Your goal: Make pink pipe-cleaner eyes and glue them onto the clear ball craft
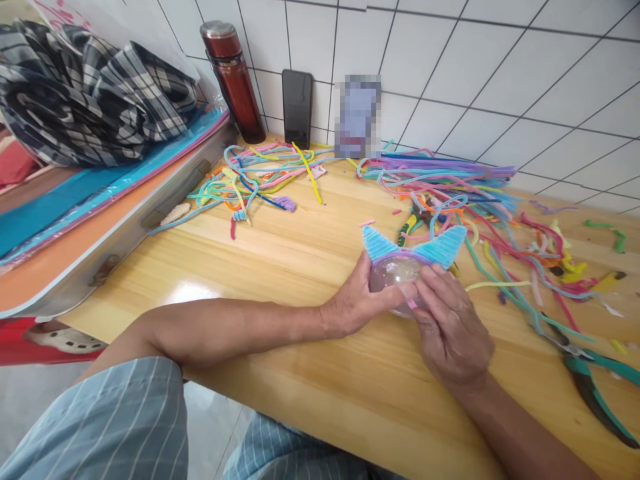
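Observation:
Between my two hands is a clear round ball (pixel 395 272) with a purple band over its top. Two blue pointed ears (pixel 444 247), wound from fuzzy pipe cleaner, stand up from that band. My left hand (pixel 367 293) closes round the left side of the ball, its thumb across the front. On the right side, my right hand (pixel 453 327) presses its fingers against the ball near a small pink piece (pixel 412 303). Part of the ball is hidden behind my fingers. Just behind it lies a yellow-and-black handled tool (pixel 407 228), partly covered.
Pipe cleaners (pixel 440 167) in many colours lie along the wall, with another tangle (pixel 250 180) at the back left. Green-handled pliers (pixel 583 363) rest at the right. A red thermos (pixel 233 83) and a black phone (pixel 297 107) stand at the back. A case (pixel 125 233) with checked cloth (pixel 100 100) borders the left.

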The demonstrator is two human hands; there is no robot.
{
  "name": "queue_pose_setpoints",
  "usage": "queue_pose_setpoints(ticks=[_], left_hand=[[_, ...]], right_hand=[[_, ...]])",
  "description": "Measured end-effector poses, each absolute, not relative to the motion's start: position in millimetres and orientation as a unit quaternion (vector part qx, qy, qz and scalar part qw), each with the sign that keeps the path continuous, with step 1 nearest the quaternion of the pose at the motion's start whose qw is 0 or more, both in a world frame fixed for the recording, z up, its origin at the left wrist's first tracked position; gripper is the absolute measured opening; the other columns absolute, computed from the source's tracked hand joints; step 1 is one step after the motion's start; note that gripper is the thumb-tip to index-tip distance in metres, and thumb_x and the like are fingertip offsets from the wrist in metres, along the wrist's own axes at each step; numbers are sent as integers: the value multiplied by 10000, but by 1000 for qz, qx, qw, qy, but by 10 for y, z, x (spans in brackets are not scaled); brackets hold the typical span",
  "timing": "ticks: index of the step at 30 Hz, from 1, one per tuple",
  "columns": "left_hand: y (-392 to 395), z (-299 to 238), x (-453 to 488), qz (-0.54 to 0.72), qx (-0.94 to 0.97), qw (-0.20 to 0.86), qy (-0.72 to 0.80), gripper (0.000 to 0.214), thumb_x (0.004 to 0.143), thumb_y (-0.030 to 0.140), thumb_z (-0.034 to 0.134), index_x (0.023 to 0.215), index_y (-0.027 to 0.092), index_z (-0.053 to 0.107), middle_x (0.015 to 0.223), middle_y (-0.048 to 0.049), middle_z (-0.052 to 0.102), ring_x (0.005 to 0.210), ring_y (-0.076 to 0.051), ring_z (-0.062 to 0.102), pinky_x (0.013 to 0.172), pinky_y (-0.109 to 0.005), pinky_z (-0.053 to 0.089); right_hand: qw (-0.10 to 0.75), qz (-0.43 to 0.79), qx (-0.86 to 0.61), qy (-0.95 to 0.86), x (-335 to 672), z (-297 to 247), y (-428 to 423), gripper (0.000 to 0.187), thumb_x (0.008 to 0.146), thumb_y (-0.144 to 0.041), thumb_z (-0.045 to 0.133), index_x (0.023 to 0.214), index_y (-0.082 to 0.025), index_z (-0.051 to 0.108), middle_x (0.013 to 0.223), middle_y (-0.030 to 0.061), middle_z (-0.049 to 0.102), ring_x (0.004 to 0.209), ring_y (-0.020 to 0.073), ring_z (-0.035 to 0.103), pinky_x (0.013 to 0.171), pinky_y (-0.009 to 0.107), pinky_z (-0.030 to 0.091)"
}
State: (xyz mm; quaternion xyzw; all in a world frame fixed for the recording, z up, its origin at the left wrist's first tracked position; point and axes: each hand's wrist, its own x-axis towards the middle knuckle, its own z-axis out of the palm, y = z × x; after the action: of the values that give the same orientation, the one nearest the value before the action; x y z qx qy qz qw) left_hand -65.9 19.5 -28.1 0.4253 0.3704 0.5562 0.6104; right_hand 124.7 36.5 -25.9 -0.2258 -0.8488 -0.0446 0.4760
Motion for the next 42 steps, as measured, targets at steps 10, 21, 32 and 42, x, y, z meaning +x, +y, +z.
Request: queue_pose_setpoints(ticks=[10,21,32,42], left_hand=[[205,-288,-639,561,411,613,375,780,858,646,943,1387,213,565,1461,-145,705,1414,-340,662,1298,-532,491],[209,-299,-655,558,416,611,376,799,853,672,941,1385,204,573,1450,-149,710,1393,-336,666,1279,-530,501],[219,-289,-647,558,407,623,367,858,810,668,976,1415,221,563,1491,-149,704,1440,-357,662,1296,-549,502],[211,-287,-643,554,397,633,368,821,822,634,977,1388,209,561,1448,-151,701,1386,-349,669,1259,-552,522]], right_hand=[[461,-12,-230,-857,1318,-268,389,622,1118,-168,670,1726,-227,553,1613,164,748,1535,334,708,1234,576,657],[457,-3,-235,-858,1335,-277,386,549,1127,-144,650,1671,-214,618,1599,162,759,1557,307,691,1282,539,618],[476,-26,-239,-846,1303,-289,373,573,1064,-82,720,1609,-250,664,1542,125,803,1462,312,766,1210,516,682],[452,-2,-232,-861,1376,-282,382,554,1127,-188,655,1678,-220,602,1583,163,768,1531,324,713,1223,555,665]])
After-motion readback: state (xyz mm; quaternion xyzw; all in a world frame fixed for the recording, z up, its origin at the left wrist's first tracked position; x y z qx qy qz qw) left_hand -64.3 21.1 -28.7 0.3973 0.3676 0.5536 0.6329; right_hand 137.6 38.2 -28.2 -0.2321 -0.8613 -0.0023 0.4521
